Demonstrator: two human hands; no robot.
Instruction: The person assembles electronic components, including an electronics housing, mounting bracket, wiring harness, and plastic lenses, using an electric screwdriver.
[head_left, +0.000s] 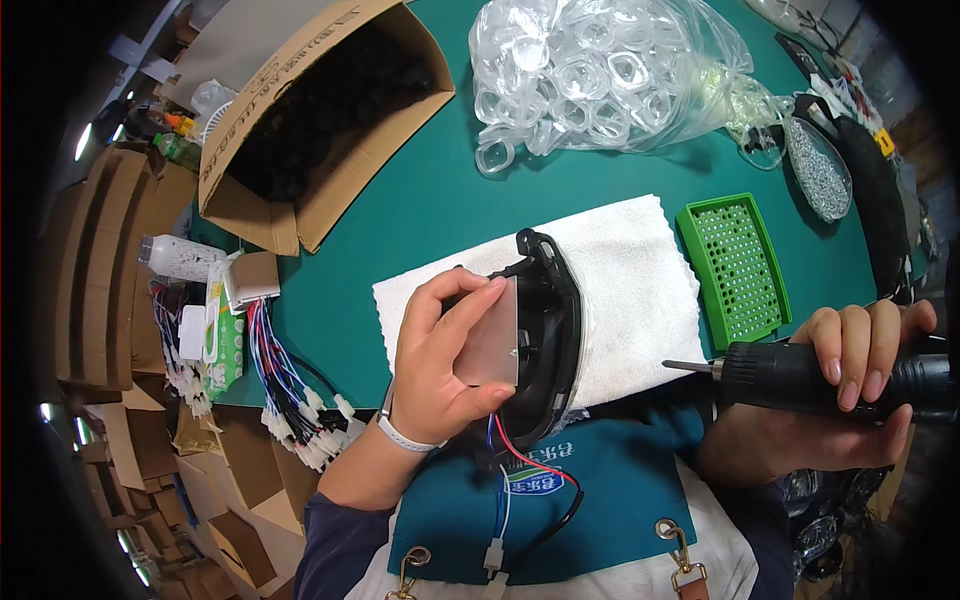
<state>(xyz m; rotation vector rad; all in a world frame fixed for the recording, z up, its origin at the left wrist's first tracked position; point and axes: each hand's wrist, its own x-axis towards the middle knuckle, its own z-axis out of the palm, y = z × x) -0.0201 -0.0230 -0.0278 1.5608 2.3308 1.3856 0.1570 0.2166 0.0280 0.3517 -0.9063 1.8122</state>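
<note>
I have the left hand (445,350) pinching a flat, translucent, frosted plastic plate (490,345) by its far and near edges, right against the left side of a curved, glossy black plastic housing (567,330). That housing lies across the white terry cloth (630,290), reaching toward the near edge of the green work surface (420,220). My right hand (860,360) grasps a black cylindrical electric screwdriver (800,375), its bit level near the cloth's near right corner. My worry is the pinch: fingertips on thin edges could let the plate slip, flex or scratch against the housing. I can't tell whether the hidden fingers also steady the housing; if not, a nudge could slide it off the near edge. The thin red wire (529,459) dangling over the apron (620,480) could snag and tug, and a careless leftward swing of the bit could gouge the glossy rim.
</note>
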